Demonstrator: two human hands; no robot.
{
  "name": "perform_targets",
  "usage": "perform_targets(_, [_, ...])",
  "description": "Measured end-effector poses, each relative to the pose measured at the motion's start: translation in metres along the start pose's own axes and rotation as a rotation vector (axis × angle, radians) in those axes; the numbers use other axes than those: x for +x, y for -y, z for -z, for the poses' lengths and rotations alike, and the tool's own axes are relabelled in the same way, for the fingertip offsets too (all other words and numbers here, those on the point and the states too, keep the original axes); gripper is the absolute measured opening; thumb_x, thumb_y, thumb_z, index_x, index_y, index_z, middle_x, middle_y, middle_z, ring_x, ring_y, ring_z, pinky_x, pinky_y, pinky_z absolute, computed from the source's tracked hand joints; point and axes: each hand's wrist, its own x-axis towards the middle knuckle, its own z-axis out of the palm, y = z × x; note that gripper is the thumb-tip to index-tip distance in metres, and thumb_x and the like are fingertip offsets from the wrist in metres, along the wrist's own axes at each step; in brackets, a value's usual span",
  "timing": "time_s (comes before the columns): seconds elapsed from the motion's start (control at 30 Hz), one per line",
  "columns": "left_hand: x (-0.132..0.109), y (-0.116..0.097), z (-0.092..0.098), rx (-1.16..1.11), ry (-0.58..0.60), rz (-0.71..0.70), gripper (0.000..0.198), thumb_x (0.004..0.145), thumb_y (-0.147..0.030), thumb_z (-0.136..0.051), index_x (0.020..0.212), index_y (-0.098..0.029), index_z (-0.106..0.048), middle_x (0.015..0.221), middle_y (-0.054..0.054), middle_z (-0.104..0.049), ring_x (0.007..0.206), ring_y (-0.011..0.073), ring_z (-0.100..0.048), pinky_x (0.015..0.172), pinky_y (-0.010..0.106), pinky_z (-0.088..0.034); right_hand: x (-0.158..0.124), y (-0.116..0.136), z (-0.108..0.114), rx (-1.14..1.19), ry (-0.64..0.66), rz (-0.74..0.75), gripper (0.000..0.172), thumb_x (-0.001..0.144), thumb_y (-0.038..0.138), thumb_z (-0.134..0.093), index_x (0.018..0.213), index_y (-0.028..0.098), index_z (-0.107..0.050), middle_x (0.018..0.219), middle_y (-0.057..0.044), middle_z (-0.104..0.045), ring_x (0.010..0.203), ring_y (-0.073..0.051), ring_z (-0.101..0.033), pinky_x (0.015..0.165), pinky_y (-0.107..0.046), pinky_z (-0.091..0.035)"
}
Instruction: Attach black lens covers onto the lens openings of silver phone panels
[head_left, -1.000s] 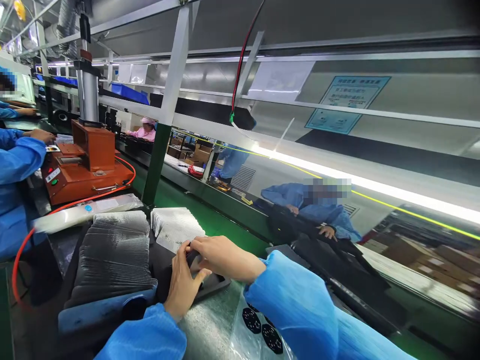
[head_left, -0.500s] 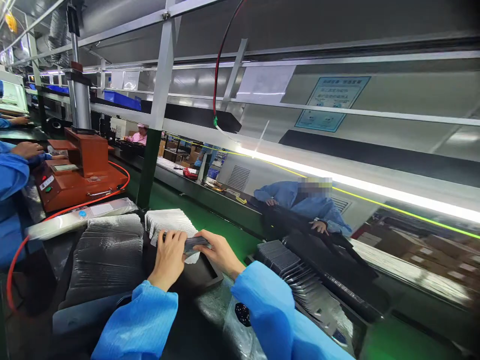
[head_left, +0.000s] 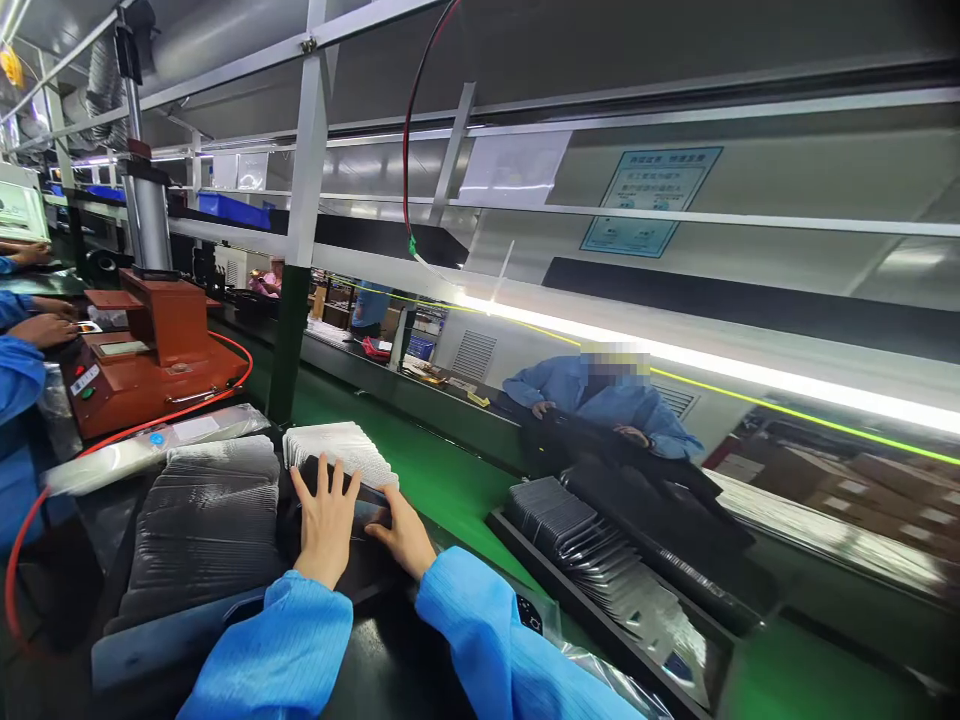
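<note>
My left hand (head_left: 327, 525) lies with its fingers spread over a dark flat piece (head_left: 364, 512), just in front of a row of thin white-edged sheets (head_left: 341, 447). At the same piece's right end is my right hand (head_left: 407, 533), thumb and forefinger apart, its fingertips by the row's corner. Whether it touches the piece I cannot tell. To the left, a long row of dark thin pieces in clear film (head_left: 206, 525) leans in a black tray. A blue-grey flat panel (head_left: 161, 640) rests before that row.
A clear-wrapped bundle (head_left: 161, 450) lies behind the dark row. A red-brown press (head_left: 142, 370) with a red hose stands at left, beside another person's hands. On the right, a black tray (head_left: 517, 545) holds more wrapped pieces. Across the green belt (head_left: 420, 470), a person in blue handles black material.
Both hands held a dark flat piece between them; it now lies lower, and the fingers have spread off it. My right hand has come down and left. The view has shifted slightly.
</note>
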Motion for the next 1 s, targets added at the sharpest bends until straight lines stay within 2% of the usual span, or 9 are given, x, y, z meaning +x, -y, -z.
perform_targets(0.13, [0.007,0.004,0.005,0.011,0.042,-0.042,0.061,0.083,0.001,-0.045,0.137,-0.028,-0.052,0.147,0.009,-0.046,0.145,0.0330,-0.023,0.114,0.067,-0.008,-0.001,0.003,0.000,-0.107,0.053,-0.035,0.067,0.074,0.016,-0.068,0.135,0.025,-0.041,0.131,-0.006,-0.058,0.119,-0.023,-0.057,0.098,-0.036,-0.046])
perform_targets(0.3, [0.005,0.006,0.014,0.047,0.060,0.058,0.063,0.085,-0.001,-0.046,0.144,-0.023,-0.042,0.157,0.014,-0.028,0.147,0.0398,-0.008,0.103,0.081,-0.003,0.009,0.012,0.001,-0.238,0.090,-0.058,0.067,0.077,0.016,-0.066,0.138,0.024,-0.038,0.132,-0.009,-0.055,0.122,-0.025,-0.055,0.100,-0.037,-0.045])
perform_targets(0.43, [0.000,0.008,0.011,0.052,0.112,0.121,0.072,0.083,-0.004,-0.056,0.149,-0.021,-0.032,0.160,0.018,-0.011,0.146,0.0449,-0.007,0.100,0.079,-0.024,0.011,0.023,0.009,-0.319,0.113,-0.098,0.074,0.075,0.012,-0.066,0.140,0.026,-0.036,0.130,-0.010,-0.050,0.113,-0.025,-0.059,0.089,-0.037,-0.051])
perform_targets(0.53, [0.003,0.010,0.004,0.037,0.167,0.103,0.087,0.077,-0.009,-0.067,0.151,-0.025,-0.024,0.161,0.017,-0.005,0.145,0.0477,-0.008,0.097,0.072,-0.037,0.006,0.027,0.015,-0.369,0.104,-0.141,0.079,0.073,0.008,-0.067,0.142,0.026,-0.034,0.135,-0.014,-0.041,0.118,-0.029,-0.054,0.083,-0.038,-0.054])
perform_targets(0.6, [0.007,0.011,0.001,0.034,0.198,0.077,0.092,0.075,-0.011,-0.069,0.152,-0.028,-0.022,0.162,0.014,-0.008,0.144,0.0483,-0.007,0.097,0.074,-0.035,0.003,0.026,0.020,-0.386,0.114,-0.145,0.085,0.072,0.009,-0.070,0.145,0.029,-0.031,0.143,-0.014,-0.033,0.126,-0.030,-0.045,0.086,-0.040,-0.054])
perform_targets(0.67, [0.012,0.013,0.001,0.040,0.218,0.045,0.093,0.073,-0.012,-0.068,0.151,-0.031,-0.022,0.161,0.011,-0.013,0.145,0.0471,-0.003,0.100,0.079,-0.022,0.001,0.024,0.028,-0.391,0.151,-0.136,0.091,0.071,0.013,-0.075,0.147,0.032,-0.028,0.147,-0.012,-0.029,0.130,-0.030,-0.041,0.092,-0.042,-0.052])
perform_targets(0.8, [0.025,0.019,0.004,0.059,0.267,-0.023,0.090,0.067,-0.018,-0.073,0.147,-0.031,-0.033,0.154,0.012,-0.034,0.146,0.0434,-0.006,0.103,0.079,0.003,0.000,0.019,0.058,-0.397,0.236,-0.113,0.085,0.073,0.023,-0.079,0.146,0.029,-0.035,0.148,-0.013,-0.032,0.132,-0.031,-0.042,0.097,-0.044,-0.049])
perform_targets(0.9, [0.033,0.022,0.005,0.085,0.297,-0.045,0.092,0.063,-0.020,-0.076,0.145,-0.027,-0.035,0.148,0.015,-0.042,0.145,0.0433,-0.013,0.103,0.079,0.005,-0.006,0.019,0.097,-0.411,0.268,-0.078,0.070,0.076,0.026,-0.077,0.139,0.025,-0.047,0.147,-0.013,-0.034,0.134,-0.030,-0.041,0.100,-0.041,-0.047])
perform_targets(1.0, [0.041,0.022,0.008,0.121,0.319,-0.056,0.103,0.060,-0.021,-0.079,0.149,-0.024,-0.027,0.154,0.019,-0.030,0.146,0.0432,-0.007,0.102,0.080,-0.004,-0.026,0.026,0.144,-0.436,0.271,-0.034,0.061,0.078,0.024,-0.075,0.135,0.023,-0.052,0.146,-0.013,-0.038,0.133,-0.030,-0.043,0.101,-0.043,-0.046])
